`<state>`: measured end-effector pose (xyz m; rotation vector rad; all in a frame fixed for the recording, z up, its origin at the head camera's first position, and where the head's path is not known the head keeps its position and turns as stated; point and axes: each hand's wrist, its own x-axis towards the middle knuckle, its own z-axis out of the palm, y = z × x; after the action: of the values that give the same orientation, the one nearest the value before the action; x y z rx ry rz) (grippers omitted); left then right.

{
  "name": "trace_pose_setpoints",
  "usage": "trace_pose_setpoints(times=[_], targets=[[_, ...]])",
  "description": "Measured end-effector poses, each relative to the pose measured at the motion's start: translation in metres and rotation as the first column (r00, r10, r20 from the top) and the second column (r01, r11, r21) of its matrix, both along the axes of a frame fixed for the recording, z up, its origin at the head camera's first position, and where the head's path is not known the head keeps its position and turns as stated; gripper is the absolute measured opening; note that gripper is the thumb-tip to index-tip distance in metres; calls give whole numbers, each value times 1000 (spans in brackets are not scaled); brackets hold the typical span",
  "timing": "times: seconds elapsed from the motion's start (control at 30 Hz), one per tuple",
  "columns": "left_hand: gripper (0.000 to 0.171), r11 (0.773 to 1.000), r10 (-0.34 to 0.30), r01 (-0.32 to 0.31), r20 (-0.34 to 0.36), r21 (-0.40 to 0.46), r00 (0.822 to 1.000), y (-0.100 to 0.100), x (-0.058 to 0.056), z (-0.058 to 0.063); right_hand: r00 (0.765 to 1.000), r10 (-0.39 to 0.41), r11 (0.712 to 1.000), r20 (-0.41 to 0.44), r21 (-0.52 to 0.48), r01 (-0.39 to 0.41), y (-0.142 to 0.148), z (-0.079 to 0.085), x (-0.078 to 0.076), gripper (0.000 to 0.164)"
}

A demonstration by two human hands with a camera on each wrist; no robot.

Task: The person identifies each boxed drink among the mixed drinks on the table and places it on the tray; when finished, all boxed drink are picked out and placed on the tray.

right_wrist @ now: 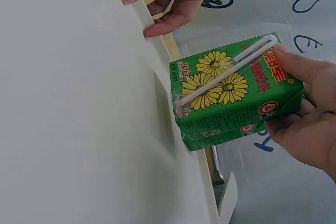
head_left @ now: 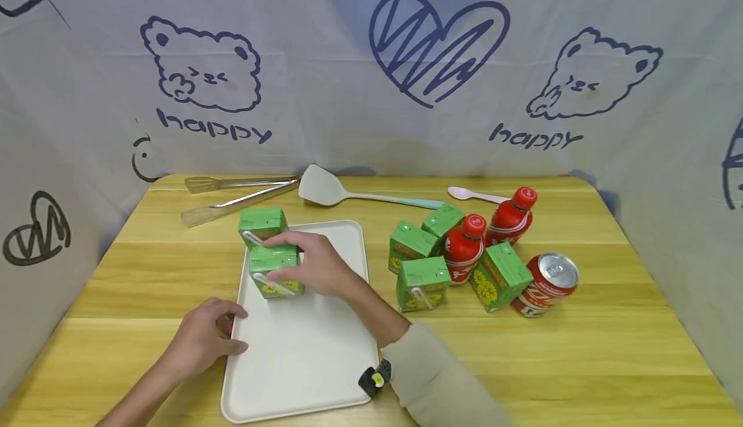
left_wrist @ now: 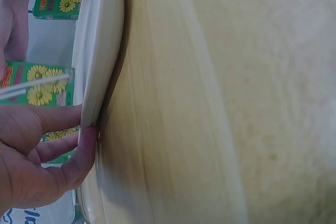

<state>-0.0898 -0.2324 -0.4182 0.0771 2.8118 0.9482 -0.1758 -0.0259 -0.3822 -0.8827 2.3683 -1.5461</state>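
Note:
My right hand (head_left: 319, 266) holds a green drink carton (head_left: 271, 258) near the far left part of the white tray (head_left: 302, 356), thumb in front and fingers behind. Yellow flowers and a wrapped white straw mark the carton's side in the right wrist view, where its lower end is at the tray (right_wrist: 94, 108). Just behind it stands a second green drink carton (head_left: 262, 218), close to my fingertips. My left hand (head_left: 197, 340) pinches the tray's left rim; the left wrist view shows its fingers on that rim (left_wrist: 97, 72).
Right of the tray stand several green cartons (head_left: 422, 275), two red-capped bottles (head_left: 464, 246) and a red can (head_left: 545, 285). Metal tongs (head_left: 244, 204), a turner (head_left: 325, 186) and a pink spoon (head_left: 473, 195) lie along the back, before a hanging cloth (head_left: 325, 91).

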Motion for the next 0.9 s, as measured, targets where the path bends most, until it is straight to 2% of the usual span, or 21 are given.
trace_pose_setpoints(times=[0.3, 0.9], targets=[[46, 1000, 3, -2, 30, -13, 1000, 0, -2, 1, 1000, -10, 998, 4, 60, 9, -17, -4, -10, 44], [45, 1000, -6, 6, 2, -11, 1000, 0, -2, -1, 1000, -25, 989, 18, 146, 22, -31, -3, -14, 46]])
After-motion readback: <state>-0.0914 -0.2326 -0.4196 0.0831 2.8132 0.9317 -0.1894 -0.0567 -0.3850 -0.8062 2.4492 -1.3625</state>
